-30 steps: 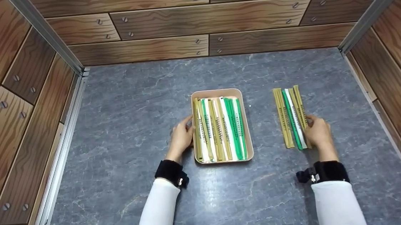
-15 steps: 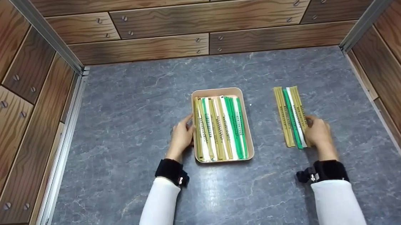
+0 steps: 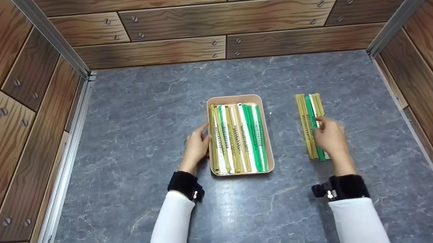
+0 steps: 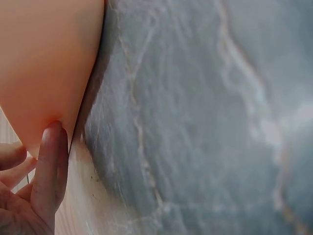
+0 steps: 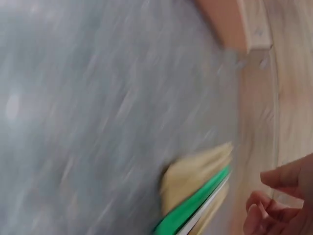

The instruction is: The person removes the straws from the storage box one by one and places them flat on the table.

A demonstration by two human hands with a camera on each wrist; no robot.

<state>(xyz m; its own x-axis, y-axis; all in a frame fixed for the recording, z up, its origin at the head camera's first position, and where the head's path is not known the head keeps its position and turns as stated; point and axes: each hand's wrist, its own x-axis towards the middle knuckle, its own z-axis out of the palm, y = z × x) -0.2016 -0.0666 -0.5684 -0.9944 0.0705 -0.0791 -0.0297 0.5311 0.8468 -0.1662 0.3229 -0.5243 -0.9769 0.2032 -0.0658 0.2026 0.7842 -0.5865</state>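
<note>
your right hand (image 3: 330, 137) slid left onto the loose sticks (image 3: 308, 124) beside the tray (image 3: 234, 99), fingers curled over them. left hand (image 3: 196, 148) steadied the tray wall, fingers relaxed. gathering seemed underway; next needed a firm pinch.

A grey marbled bench (image 3: 142, 115), veined with pale lines, fills the floor of the scene. Three walls of wood-grain panelling close it in: a back wall (image 3: 228, 20) of brown planks in staggered courses, dotted with round screw heads, a left wall (image 3: 11, 114) and a right wall (image 3: 431, 50) of the same planks slanting outward. Grey metal rails (image 3: 51, 38) run along the corners where the side walls meet the back one, and another pale rail lies along the left edge of the bench.
</note>
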